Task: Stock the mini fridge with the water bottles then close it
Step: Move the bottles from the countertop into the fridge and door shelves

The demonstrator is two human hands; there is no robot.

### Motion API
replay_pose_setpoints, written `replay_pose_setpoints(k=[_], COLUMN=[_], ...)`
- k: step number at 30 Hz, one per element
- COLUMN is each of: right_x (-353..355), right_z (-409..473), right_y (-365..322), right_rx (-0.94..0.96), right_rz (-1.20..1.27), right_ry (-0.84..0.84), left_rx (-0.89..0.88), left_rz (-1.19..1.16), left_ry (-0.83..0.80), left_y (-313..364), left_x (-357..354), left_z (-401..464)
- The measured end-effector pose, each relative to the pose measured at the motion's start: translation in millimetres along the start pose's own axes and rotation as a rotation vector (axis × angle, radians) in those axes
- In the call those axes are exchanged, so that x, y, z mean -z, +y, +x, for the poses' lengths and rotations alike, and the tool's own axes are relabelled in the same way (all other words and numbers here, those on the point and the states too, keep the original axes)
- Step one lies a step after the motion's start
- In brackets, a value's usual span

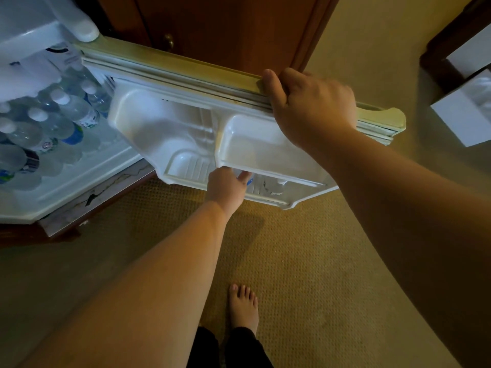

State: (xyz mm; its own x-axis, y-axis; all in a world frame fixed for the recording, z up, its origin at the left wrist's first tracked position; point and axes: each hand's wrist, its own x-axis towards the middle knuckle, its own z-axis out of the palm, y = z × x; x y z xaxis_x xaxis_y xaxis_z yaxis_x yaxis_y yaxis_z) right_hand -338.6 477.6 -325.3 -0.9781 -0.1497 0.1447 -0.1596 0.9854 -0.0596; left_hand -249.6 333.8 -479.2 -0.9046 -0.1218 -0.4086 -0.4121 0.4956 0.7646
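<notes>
The mini fridge (79, 181) stands open at the left, its floor packed with several clear water bottles (66, 110) lying on their sides. The white fridge door (170, 120) swings out across the middle. My right hand (308, 107) grips the door's top edge, fingers curled over the rim. My left hand (225, 187) reaches under the upper door shelf into the lower door rack, fingers around a bottle with a blue label (249, 181) that is mostly hidden. Another bottle (277, 185) stands in that rack to the right.
A dark wooden cabinet (225, 30) with a round knob rises behind the door. White boxes (467, 115) sit at the right by dark furniture. Beige carpet (305, 261) covers the floor, and my bare foot (244, 306) stands below the door.
</notes>
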Motion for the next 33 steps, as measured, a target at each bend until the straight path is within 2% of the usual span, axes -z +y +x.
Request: replay_pose_setpoints(k=[11,16,19,27,30,33], right_x=[2,3,8,44,88,161], right_z=[-4,-4,-1,-10,-26,-47], right_y=[-4,-5,-5,-17,-32,-54], right_rx=[-0.047,-0.061,-0.069,-0.168,-0.130,-0.065], right_rz=[-0.004,-0.010,0.000,0.025,0.075,0.154], right_ry=[-0.003,-0.042,-0.110,-0.286,-0.297,-0.278], left_rx=[-0.075,-0.036,0.079,0.065,0.028,-0.035], left_rz=[0.006,0.051,0.073,0.149,0.174,0.209], left_ry=[-0.047,-0.146,-0.180,-0.012,0.089,0.165], left_y=[2,-3,-11,13,47,99], left_x=[-7,9,25,112,158,214], left_z=[-3,-20,-47,-137,-168,-207])
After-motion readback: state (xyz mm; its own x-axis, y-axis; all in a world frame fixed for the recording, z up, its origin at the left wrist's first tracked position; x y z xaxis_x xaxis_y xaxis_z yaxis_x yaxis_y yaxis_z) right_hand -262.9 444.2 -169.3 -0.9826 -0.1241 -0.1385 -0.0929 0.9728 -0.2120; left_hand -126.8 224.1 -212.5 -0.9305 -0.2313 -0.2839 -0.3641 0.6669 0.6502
